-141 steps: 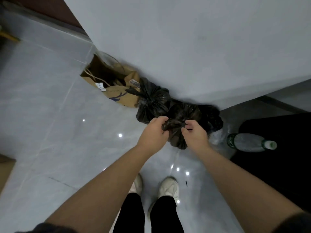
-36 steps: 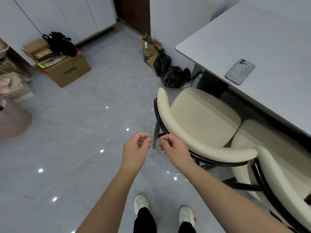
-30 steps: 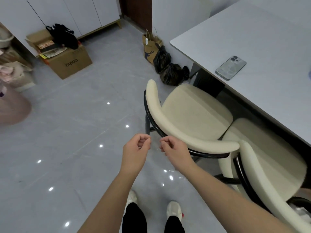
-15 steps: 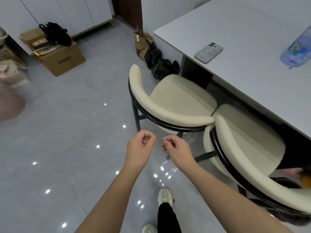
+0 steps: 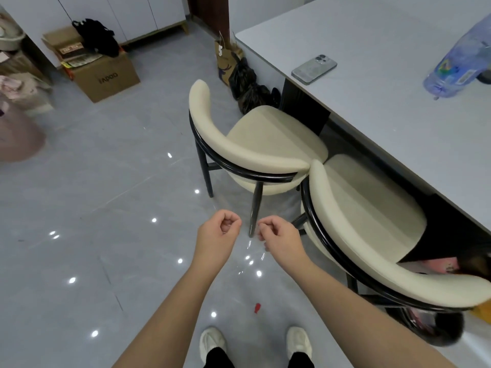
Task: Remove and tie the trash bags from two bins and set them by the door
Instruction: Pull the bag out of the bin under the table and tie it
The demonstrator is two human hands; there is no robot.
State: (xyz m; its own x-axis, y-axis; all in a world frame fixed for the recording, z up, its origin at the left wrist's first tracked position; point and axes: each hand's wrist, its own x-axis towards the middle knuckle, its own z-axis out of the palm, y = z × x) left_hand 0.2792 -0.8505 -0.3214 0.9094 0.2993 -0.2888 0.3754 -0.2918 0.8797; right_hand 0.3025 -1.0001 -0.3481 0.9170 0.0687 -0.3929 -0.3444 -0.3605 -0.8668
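Trash bags (image 5: pixel 247 86), two black ones with their tops gathered, lie on the floor against the far end of the table (image 5: pixel 385 123), and neither hand touches them. The left hand (image 5: pixel 219 233) and the right hand (image 5: pixel 277 239) are held out side by side over the floor (image 5: pixel 106 208), well clear of the table's long edge. Each has its fingers curled in and the thumb meeting the fingertips, with nothing visible in its grasp. Below them a pair of pale shoes (image 5: pixel 212 343) stands on the tiles, with a small red scrap (image 5: pixel 257 308) on the tiles between the shoes and the hands. Two cream chairs (image 5: pixel 255 144) with black frames are drawn up to the table's long edge, their backs touching at one corner. On the table top lie a phone (image 5: pixel 314 69), back upward, and a clear plastic bottle (image 5: pixel 457 65) on its side. A brown paper bag (image 5: pixel 224 59) stands against the table's far end, touching the nearer black bag on the side away from the chairs. Beyond that end is the dark door (image 5: pixel 210 11). Well off from the table, across the open floor, sits a cardboard box (image 5: pixel 106 75) with a black bag on top.
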